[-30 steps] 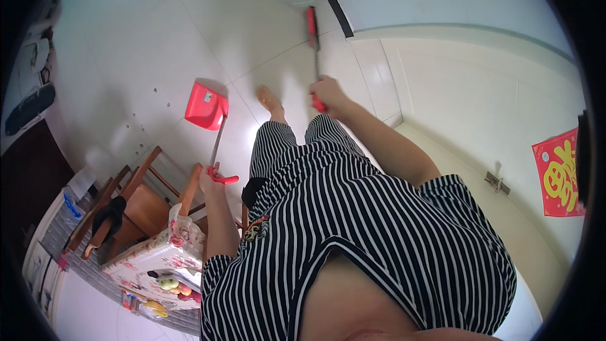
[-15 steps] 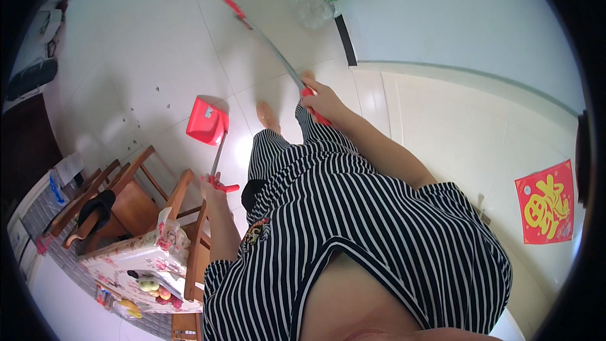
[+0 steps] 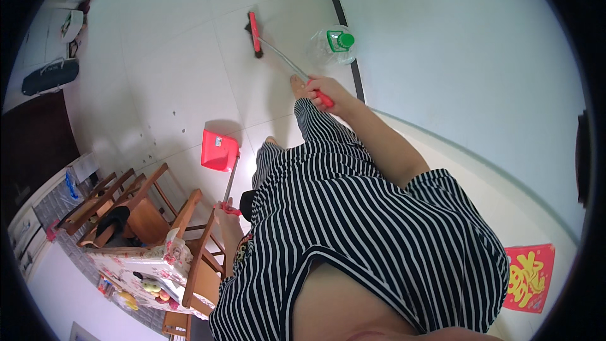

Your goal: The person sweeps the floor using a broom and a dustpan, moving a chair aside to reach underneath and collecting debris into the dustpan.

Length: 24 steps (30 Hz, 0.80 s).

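Right hand (image 3: 328, 93) wrapped firmly round the red grip of a thin-shafted broom (image 3: 255, 33), dark bristles out ahead over smooth, pale tiles (image 3: 145, 63); left hand (image 3: 225, 213) curled about the handle of a boxy red dustpan (image 3: 218, 155), and there's a clear, rounded, green-capped bottle (image 3: 323, 50) near the broom!

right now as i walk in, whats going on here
A person in striped clothes grips a red broom in the right hand and a red dustpan by its handle in the left hand. The broom reaches out ahead, ending left of a clear bottle with a green cap. Small dark spots show on the tiled floor left of the dustpan.
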Each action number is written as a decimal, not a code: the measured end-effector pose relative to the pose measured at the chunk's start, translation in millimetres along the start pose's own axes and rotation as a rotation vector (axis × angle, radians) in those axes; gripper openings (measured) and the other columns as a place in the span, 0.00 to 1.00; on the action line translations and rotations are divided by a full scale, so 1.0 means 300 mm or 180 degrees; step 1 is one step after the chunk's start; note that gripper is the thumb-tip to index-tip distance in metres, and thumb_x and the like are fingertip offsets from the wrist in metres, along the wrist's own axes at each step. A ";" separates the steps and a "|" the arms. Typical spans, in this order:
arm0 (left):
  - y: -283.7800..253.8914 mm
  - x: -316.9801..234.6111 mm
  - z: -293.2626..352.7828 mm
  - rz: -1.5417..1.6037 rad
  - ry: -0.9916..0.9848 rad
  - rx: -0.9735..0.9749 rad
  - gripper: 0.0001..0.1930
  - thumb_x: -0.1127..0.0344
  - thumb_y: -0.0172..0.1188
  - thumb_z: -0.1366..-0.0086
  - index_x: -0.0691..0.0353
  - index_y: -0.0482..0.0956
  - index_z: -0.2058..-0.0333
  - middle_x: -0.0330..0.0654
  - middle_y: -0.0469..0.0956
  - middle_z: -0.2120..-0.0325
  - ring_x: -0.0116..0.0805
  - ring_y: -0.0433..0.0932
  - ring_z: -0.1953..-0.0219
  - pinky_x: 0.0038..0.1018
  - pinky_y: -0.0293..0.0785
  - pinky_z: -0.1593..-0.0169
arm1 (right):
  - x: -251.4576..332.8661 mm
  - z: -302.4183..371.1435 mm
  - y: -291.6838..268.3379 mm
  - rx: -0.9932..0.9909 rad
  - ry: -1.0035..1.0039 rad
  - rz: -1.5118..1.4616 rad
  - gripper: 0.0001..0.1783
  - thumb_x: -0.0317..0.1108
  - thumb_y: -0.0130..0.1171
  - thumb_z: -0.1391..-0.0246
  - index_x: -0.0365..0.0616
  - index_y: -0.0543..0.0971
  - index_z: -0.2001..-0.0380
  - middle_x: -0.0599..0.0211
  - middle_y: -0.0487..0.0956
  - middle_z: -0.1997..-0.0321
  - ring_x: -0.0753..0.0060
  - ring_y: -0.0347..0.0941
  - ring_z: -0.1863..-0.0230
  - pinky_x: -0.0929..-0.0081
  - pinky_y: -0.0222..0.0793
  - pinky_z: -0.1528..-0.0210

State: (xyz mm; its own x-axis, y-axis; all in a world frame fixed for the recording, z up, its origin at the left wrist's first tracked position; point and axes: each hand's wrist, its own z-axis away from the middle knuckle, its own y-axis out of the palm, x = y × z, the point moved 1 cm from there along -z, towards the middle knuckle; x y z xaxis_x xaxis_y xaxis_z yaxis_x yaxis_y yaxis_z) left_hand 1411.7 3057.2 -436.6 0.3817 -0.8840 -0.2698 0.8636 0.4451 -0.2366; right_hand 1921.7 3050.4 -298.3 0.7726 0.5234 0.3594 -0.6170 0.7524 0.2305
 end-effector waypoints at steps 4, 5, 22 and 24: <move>-0.077 0.018 -0.066 0.0269 -0.0192 0.0102 0.08 0.71 0.46 0.37 0.62 0.65 0.76 0.40 0.69 0.81 0.21 0.58 0.84 0.11 0.58 0.80 | 0.051 0.150 -0.027 -0.0142 -0.0328 0.0708 0.23 0.24 0.52 0.53 0.42 0.66 0.50 0.71 0.67 0.78 0.80 0.63 0.85 0.82 0.59 0.89; -0.089 0.032 -0.104 0.0380 -0.0204 0.0142 0.09 0.67 0.47 0.35 0.62 0.66 0.74 0.41 0.70 0.80 0.23 0.64 0.81 0.12 0.58 0.82 | 0.062 0.180 -0.034 -0.0450 -0.0472 0.1144 0.27 0.25 0.52 0.53 0.41 0.64 0.46 0.70 0.67 0.77 0.80 0.64 0.83 0.81 0.61 0.88; 0.141 0.253 0.081 0.1837 -0.0401 0.0016 0.14 0.61 0.43 0.30 0.64 0.64 0.72 0.42 0.68 0.82 0.35 0.78 0.56 0.12 0.61 0.84 | 0.181 0.011 0.123 -0.0204 0.0215 0.1058 0.04 0.26 0.51 0.50 0.46 0.68 0.76 0.74 0.69 0.83 0.80 0.64 0.88 0.82 0.59 0.90; 0.145 0.302 0.113 0.1985 -0.0413 0.0014 0.13 0.61 0.43 0.30 0.63 0.64 0.71 0.42 0.68 0.82 0.34 0.78 0.57 0.12 0.61 0.84 | 0.203 -0.001 0.101 0.0091 0.0135 0.1275 0.03 0.27 0.52 0.49 0.46 0.69 0.69 0.75 0.68 0.83 0.81 0.64 0.88 0.82 0.59 0.90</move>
State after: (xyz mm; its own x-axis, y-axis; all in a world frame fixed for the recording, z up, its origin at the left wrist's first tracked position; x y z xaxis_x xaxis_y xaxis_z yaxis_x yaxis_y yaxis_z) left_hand 1494.9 2991.6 -439.8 0.8499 -0.4690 -0.2401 0.4673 0.8815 -0.0675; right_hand 1950.2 3105.1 -269.6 0.4751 0.7895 0.3885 -0.8740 0.4744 0.1049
